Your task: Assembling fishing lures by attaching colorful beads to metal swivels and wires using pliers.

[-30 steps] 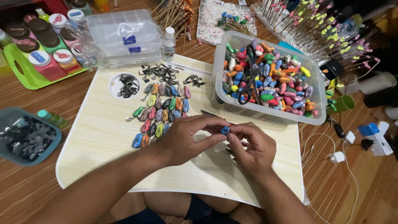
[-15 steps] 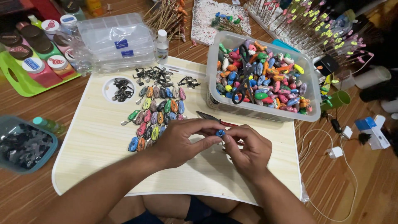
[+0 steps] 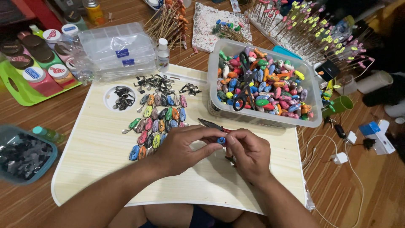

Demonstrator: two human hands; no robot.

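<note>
— Head view first: what are the hands doing?

— Both meet over the pale wooden board (image 3: 97, 169). The left hand (image 3: 185, 147) and right hand (image 3: 249, 154) pinch one small blue bead (image 3: 221, 139) between their fingertips, fingers drawn in close around it. Pliers with red handles (image 3: 213, 125) lie on the board just beyond the bead.

— And the surface around them?

— The board rests on a brown wooden desk (image 3: 80, 114). On it, left of the hands, painted beads sit in neat rows (image 3: 158, 124), with a scatter of dark metal clasps (image 3: 158, 82) above them and a small round dish (image 3: 119, 97) holding more. A clear tub (image 3: 261, 119) at the board's far right is heaped with coloured beads, black scissors (image 3: 243, 86) lying on top.

— Further out?

— Stacked clear organiser boxes (image 3: 118, 50) stand near the far left, beside a green tray of paint jars (image 3: 25, 90). A teal bin (image 3: 25, 154) sits at the left edge. Skewers tipped with beads (image 3: 320, 33) stand in racks at the far right, and white cables and a charger (image 3: 339, 158) trail across the wood on the right.
</note>
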